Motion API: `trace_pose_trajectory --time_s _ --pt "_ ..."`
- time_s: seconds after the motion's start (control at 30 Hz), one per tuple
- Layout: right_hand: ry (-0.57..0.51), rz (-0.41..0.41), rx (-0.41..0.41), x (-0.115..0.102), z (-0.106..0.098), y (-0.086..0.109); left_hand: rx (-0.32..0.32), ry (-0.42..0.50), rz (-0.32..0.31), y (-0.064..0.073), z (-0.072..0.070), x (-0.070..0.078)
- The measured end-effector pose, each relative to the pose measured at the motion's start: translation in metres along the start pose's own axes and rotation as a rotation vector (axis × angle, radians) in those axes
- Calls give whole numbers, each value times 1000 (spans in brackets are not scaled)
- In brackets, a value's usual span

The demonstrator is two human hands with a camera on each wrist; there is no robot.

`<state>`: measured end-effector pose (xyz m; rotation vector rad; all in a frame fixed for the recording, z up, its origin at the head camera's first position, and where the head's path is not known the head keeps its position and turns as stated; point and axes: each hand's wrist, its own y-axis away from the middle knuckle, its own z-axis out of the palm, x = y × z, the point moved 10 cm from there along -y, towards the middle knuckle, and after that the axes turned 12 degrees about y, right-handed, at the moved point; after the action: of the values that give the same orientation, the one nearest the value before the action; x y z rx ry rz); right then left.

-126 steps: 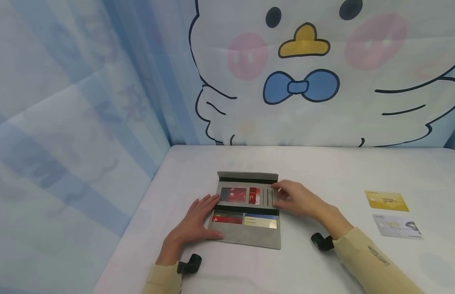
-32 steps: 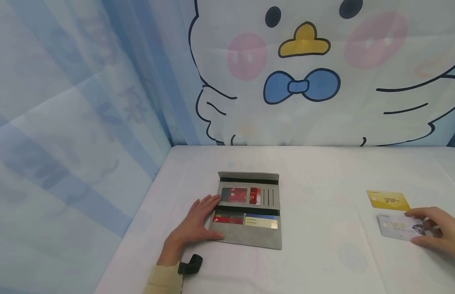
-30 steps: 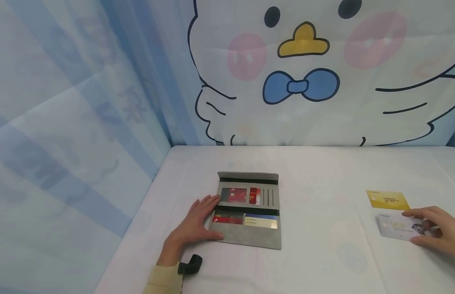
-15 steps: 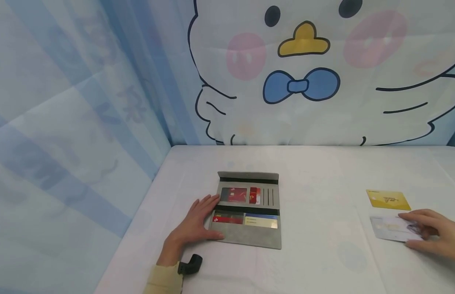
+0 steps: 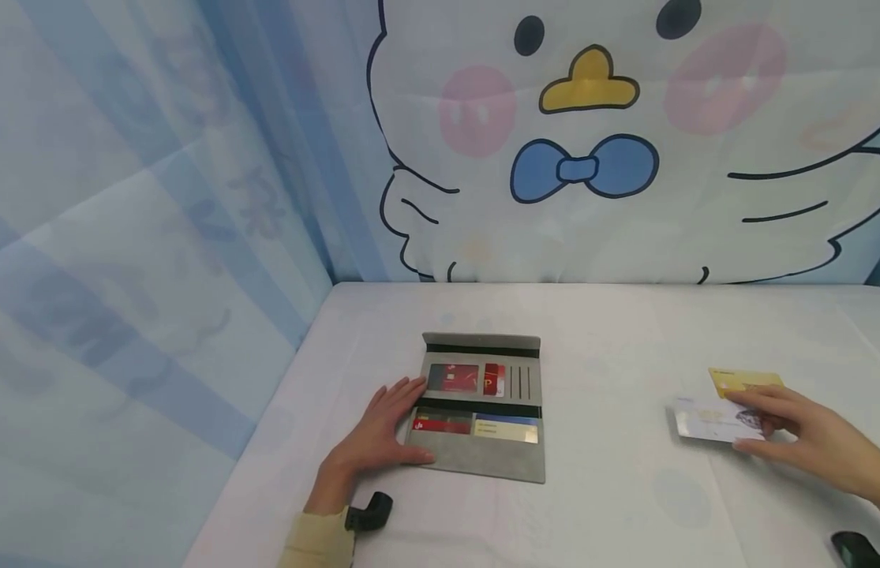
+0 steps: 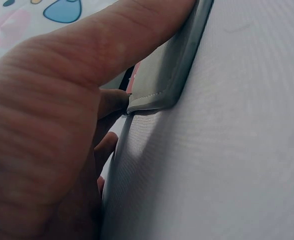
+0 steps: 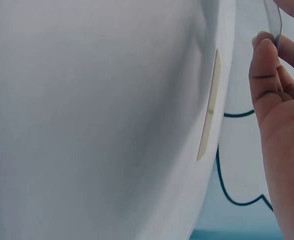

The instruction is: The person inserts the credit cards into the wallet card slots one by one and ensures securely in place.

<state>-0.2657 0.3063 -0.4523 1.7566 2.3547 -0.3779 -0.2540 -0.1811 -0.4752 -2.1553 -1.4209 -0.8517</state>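
A grey wallet (image 5: 475, 464) lies unfolded on the white table. Red cards (image 5: 457, 378) show in its upper slots, and a red-and-dark card (image 5: 440, 424) and a cream-and-blue card (image 5: 506, 429) sit in the lower ones. Along the wallet's left edge rests my left hand (image 5: 379, 430), fingers extended; the left wrist view has its thumb across the wallet's corner (image 6: 157, 82). Between thumb and fingers my right hand (image 5: 809, 434) pinches a silver-white card (image 5: 713, 420) by its right end, raised off the table in the right wrist view.
A yellow card (image 5: 739, 380) lies on the table (image 5: 610, 489) just behind the held card, partly covered by my right hand. A printed curtain (image 5: 589, 237) hangs at the table's back edge, another (image 5: 127, 315) along the left.
My right hand has gone from the wallet to the cards at the right, pinched the silver-white card, then lifted it and moved left with it. The left hand and wallet have stayed put.
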Motion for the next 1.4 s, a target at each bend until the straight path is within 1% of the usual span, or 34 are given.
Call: trace_pose_trajectory --time_s 0.13,0.3,0.4,0.63,0.73,0.87,1.07,1.23,1.4 --pt "-23 -40 66 -12 -1 -6 -11 -7 -2 -1 2 -2" --pt "-65 -97 77 -31 -1 -17 -10 -8 -6 -1 2 -3" --pt "-80 -125 51 -46 2 -27 -1 -1 -5 0 1 -3" --pt "-89 -184 31 -80 6 -47 5 -7 -3 2 -1 -1" --pt "-118 -189 -3 -89 13 -53 6 0 4 1 -1 0" --pt "-129 -178 -43 -99 19 -59 7 -1 6 0 0 0" --pt "-164 -200 -50 -116 25 -72 4 -6 6 0 0 -1" --pt "-208 -228 -74 -131 34 -81 4 -4 15 0 0 0" --pt "-214 -252 -83 -144 40 -91 5 -5 14 0 1 0"
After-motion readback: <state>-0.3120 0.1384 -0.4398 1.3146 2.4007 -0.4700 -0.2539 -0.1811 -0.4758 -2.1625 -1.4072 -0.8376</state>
